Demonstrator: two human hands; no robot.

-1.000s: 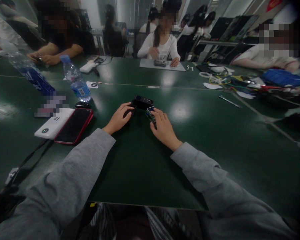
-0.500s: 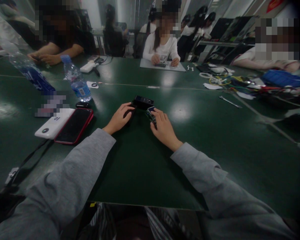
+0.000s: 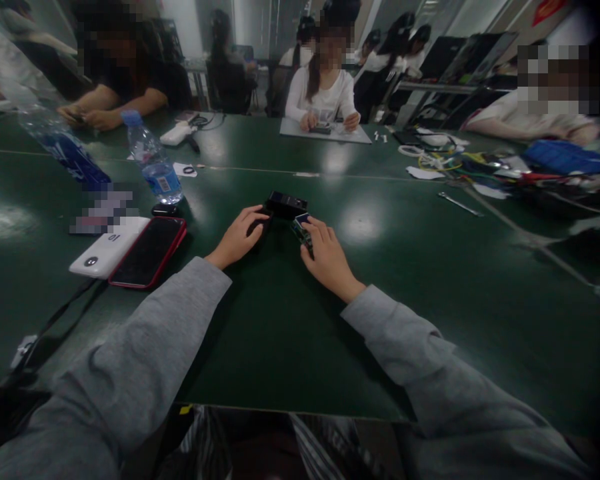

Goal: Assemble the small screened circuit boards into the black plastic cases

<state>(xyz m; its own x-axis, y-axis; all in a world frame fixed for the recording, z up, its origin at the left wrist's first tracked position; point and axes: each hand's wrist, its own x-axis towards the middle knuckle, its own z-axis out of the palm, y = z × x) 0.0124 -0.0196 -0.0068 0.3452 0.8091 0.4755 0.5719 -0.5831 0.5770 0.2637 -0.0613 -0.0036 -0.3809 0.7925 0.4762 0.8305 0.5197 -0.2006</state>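
Observation:
Both my hands rest over the green table, a short gap between them. The fingers of my left hand (image 3: pixel 239 237) close around a thin dark piece (image 3: pixel 265 225), whose kind is hard to make out. In my right hand (image 3: pixel 330 257) is a small circuit board (image 3: pixel 299 231) with a dark, pale-edged square at its top, gripped between thumb and fingers. Just beyond the hands a black box (image 3: pixel 287 205) sits on the table, close to the fingertips of both. My fingers hide part of the board and most of the dark piece.
To the left lie a red-edged phone (image 3: pixel 150 253), a white power bank (image 3: pixel 107 247) and two plastic bottles, one a small water bottle (image 3: pixel 155 163). A wrench (image 3: pixel 460 204) and tangled cables (image 3: pixel 455 160) are at right. Several people sit around the table (image 3: pixel 290 333).

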